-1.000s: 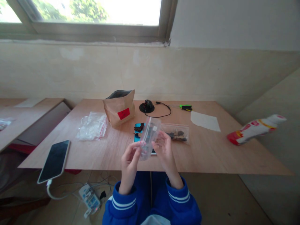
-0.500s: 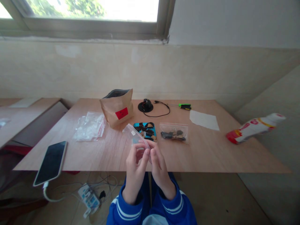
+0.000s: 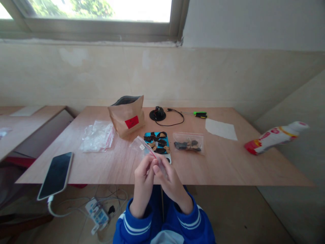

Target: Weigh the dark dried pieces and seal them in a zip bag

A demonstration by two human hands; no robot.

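My left hand (image 3: pixel 143 176) and my right hand (image 3: pixel 169 179) meet in front of me at the table's near edge, both pinching the red-striped mouth of a small clear zip bag (image 3: pixel 142 146). The bag slants up and to the left from my fingers and looks empty. Just beyond it lies a small blue scale (image 3: pixel 158 141) covered with dark brown pieces. To its right, a sealed clear bag of dark pieces (image 3: pixel 188 143) rests flat on the wood.
A brown paper pouch (image 3: pixel 127 117) with a red label stands open behind the scale. A pile of clear zip bags (image 3: pixel 97 136) lies left, a phone (image 3: pixel 56 174) overhangs the wooden table (image 3: pixel 228 166). Farther back: black cable device (image 3: pixel 157 114), green tool (image 3: pixel 200 115), white paper (image 3: pixel 220 129). A red-white bottle (image 3: pixel 275 137) sits right.
The clear bag swung from upright above my hands down to a leftward slant. My hands came together at its mouth and dropped toward the table edge, uncovering the scale.
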